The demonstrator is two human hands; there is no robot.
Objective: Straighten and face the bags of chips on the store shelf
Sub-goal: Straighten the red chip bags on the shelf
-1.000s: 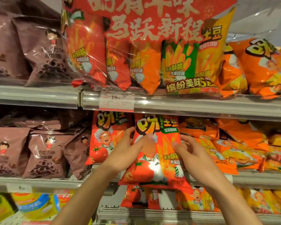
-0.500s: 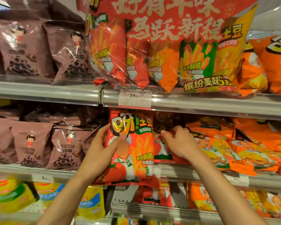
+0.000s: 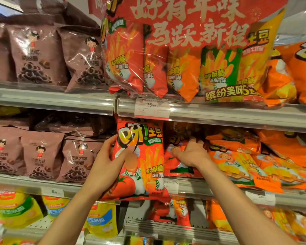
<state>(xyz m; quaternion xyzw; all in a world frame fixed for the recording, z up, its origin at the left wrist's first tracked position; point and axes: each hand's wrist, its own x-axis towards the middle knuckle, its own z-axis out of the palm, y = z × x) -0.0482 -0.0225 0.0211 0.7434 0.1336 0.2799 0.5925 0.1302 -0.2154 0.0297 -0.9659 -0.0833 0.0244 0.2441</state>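
Since a moment ago the red tomato bag [image 3: 141,161] has been carried leftward, from out in front of the orange bags to the left end of the chip row, and the right hand [image 3: 191,152] has let go of it and gone to the bag behind. The left hand [image 3: 106,167] is now gripping the red tomato bag alone, thumb lying across its printed front and the other fingers wrapped round its left edge out of sight. The bag is standing upright with its face toward the aisle, its top tucked just under the price rail [image 3: 219,117] of the shelf above and its bottom edge hanging down over the front lip of the middle shelf [image 3: 193,188].

The right hand is resting palm-down on a second red bag [image 3: 177,167] lying further back and just beside the first; its fingers are spread and pressing on the foil, but I cannot tell whether they are actually closing on it. To the right, the orange bags [image 3: 237,167] are lying slumped and overlapping, tilted toward the aisle. To the left, brown snack bags [image 3: 78,160] are standing in a row, touching the red bag's side. A white price tag [image 3: 151,107] is sitting on the rail directly above.
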